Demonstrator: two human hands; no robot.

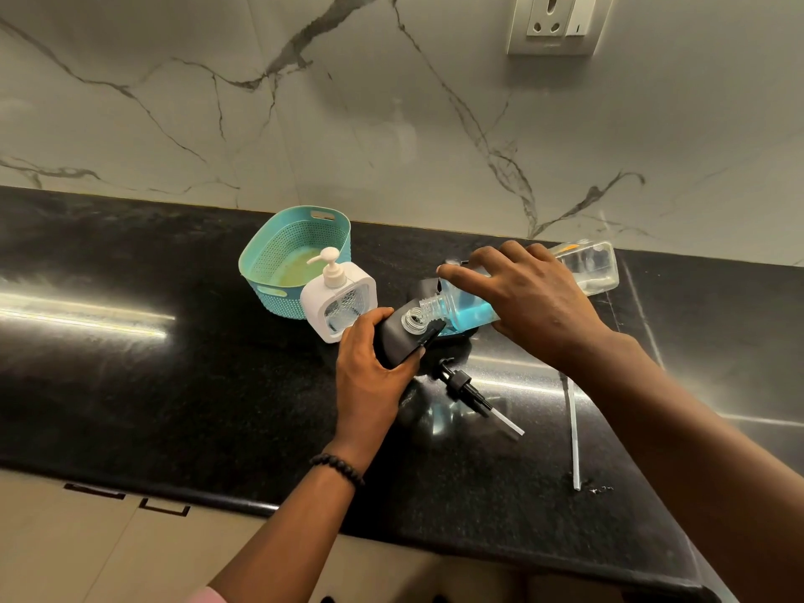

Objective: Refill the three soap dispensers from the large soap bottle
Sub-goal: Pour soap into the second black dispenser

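My right hand point(530, 304) grips the large clear soap bottle point(587, 267), tipped on its side, with blue soap pooled near its threaded neck. The neck touches the open mouth of a black dispenser point(398, 337), which my left hand point(370, 376) grips and steadies. A white square dispenser point(343, 298) with its pump on stands just left of them. Behind the bottle neck a second black dispenser point(424, 289) is partly hidden. A black pump head with its tube point(472, 396) lies on the counter in front.
A teal perforated basket point(296, 254) sits behind the white dispenser on the black granite counter point(174, 385). A long clear tube point(573, 433) lies to the right near small droplets. A marble wall with a socket point(557, 21) rises behind. Drawer fronts lie below the counter edge.
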